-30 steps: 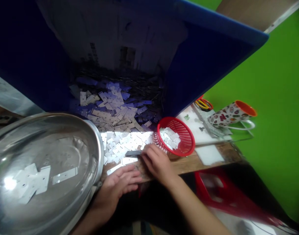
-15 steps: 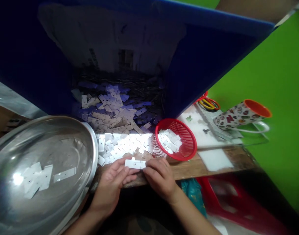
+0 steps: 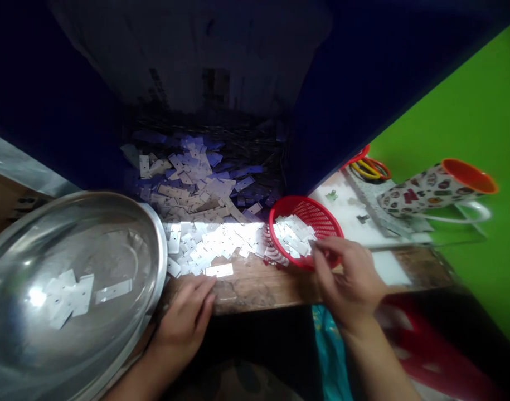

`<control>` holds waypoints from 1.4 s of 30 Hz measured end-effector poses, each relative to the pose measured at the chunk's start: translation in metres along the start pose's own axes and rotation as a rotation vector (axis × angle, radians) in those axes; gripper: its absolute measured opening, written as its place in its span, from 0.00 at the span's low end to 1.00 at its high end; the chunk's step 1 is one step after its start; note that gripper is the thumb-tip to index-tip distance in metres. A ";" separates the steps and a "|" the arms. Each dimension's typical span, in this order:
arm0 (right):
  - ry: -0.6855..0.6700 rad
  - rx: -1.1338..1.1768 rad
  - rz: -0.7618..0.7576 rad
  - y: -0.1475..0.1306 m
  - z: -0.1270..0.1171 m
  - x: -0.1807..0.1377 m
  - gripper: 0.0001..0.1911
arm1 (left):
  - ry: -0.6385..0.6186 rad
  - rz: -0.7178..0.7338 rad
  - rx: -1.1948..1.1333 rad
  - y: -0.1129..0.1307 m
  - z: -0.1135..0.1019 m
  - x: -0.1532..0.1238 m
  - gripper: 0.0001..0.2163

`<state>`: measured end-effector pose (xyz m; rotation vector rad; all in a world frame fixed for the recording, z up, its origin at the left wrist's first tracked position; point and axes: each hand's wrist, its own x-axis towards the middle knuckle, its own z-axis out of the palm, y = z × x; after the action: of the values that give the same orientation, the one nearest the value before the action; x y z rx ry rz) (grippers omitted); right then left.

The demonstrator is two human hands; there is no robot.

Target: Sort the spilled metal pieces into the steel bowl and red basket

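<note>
My left hand (image 3: 190, 309) lies at the front edge of the wooden bench, fingers loosely stretched. Its fingertips are at the left end of a flat, silvery metal plate (image 3: 219, 270), and whether they touch it is unclear. Over the right rim of a red plastic basket (image 3: 332, 220), my right hand (image 3: 350, 275) has thumb and fingers drawn together. A small greyish bit shows at the fingertips, too blurred to make out. Inside the basket is a heap of metal plates (image 3: 294, 234). A large pile of similar plates (image 3: 208, 195) spreads behind my hands.
A wide steel bowl (image 3: 156, 245) with several plates stands at the left. Dark blue walls (image 3: 342, 100) enclose the pile. To the right are a white board (image 3: 336, 192), a patterned cup (image 3: 430, 189) lying tilted and yellow-and-red handles (image 3: 369, 168). The wooden bench edge (image 3: 263, 289) runs in front.
Both hands were together on one plate; they have parted. The right hand has moved right to the basket, the left slightly down. A plate now lies on the bench by the left fingertips.
</note>
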<state>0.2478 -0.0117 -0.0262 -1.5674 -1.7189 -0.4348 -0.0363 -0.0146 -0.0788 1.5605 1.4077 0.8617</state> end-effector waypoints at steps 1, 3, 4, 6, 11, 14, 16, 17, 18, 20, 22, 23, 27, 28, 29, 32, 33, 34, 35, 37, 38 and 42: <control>-0.004 -0.001 -0.025 0.001 -0.002 -0.002 0.13 | -0.017 -0.019 -0.006 0.001 0.000 0.001 0.12; -0.062 0.058 -0.120 -0.005 -0.003 -0.011 0.14 | -0.111 -0.145 -0.117 0.010 0.002 0.004 0.12; -0.124 0.118 -0.175 -0.011 -0.002 -0.017 0.14 | -0.180 -0.228 -0.237 0.016 0.004 0.005 0.13; -0.271 0.262 -0.277 -0.027 0.002 -0.028 0.12 | -0.321 -0.372 -0.562 0.031 0.010 0.009 0.15; -0.375 0.367 -0.297 -0.064 0.022 -0.045 0.10 | -0.352 -0.562 -0.999 0.051 0.027 0.019 0.16; -0.360 0.443 -0.149 -0.070 0.028 -0.048 0.10 | -0.341 -0.592 -1.030 0.049 0.029 0.023 0.14; -0.357 0.505 -0.029 -0.068 0.030 -0.049 0.15 | -0.345 -0.578 -1.033 0.047 0.028 0.024 0.11; -0.369 0.517 0.002 -0.067 0.031 -0.049 0.17 | -0.352 -0.566 -1.030 0.046 0.027 0.024 0.10; -0.390 0.510 0.010 -0.065 0.032 -0.049 0.20 | -0.363 -0.553 -1.026 0.045 0.027 0.023 0.09; -0.451 0.468 -0.017 -0.062 0.034 -0.048 0.23 | -0.393 -0.528 -1.015 0.045 0.025 0.023 0.10; -0.477 0.450 -0.025 -0.063 0.038 -0.047 0.23 | -0.420 -0.515 -1.005 0.044 0.025 0.022 0.12; -0.473 0.469 0.001 -0.064 0.040 -0.045 0.23 | -0.426 -0.518 -0.999 0.044 0.025 0.022 0.13; -0.522 0.648 0.239 -0.072 0.045 -0.032 0.18 | -0.445 -0.517 -0.929 0.041 0.024 0.020 0.13; -0.574 0.683 0.285 -0.075 0.046 -0.026 0.14 | -0.458 -0.503 -0.885 0.040 0.024 0.019 0.12; -0.629 0.713 0.320 -0.077 0.046 -0.019 0.09 | -0.473 -0.480 -0.828 0.037 0.022 0.017 0.11; -0.693 0.871 0.492 -0.092 0.046 0.008 0.04 | -0.430 -0.356 -0.516 0.024 0.013 0.006 0.10; -0.672 0.960 0.588 -0.099 0.046 0.019 0.04 | -0.368 -0.289 -0.368 0.017 0.009 0.001 0.11; -0.643 1.063 0.691 -0.108 0.048 0.031 0.04 | -0.285 -0.216 -0.206 0.009 0.005 -0.004 0.11; -0.634 1.175 0.769 -0.118 0.050 0.042 0.04 | -0.191 -0.140 -0.062 0.001 0.001 -0.009 0.13; -0.734 1.373 0.826 -0.135 0.056 0.061 0.05 | -0.051 -0.022 0.154 -0.013 -0.006 -0.015 0.16; -0.785 1.432 0.823 -0.141 0.060 0.067 0.06 | -0.018 0.017 0.231 -0.018 -0.008 -0.017 0.16; -0.710 1.204 0.623 -0.130 0.072 0.063 0.07 | 0.002 0.094 0.355 -0.023 -0.008 -0.010 0.17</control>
<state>0.1047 0.0572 0.0026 -1.1945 -1.3086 1.3604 -0.0543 -0.0233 -0.0963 1.9042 1.5609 0.6924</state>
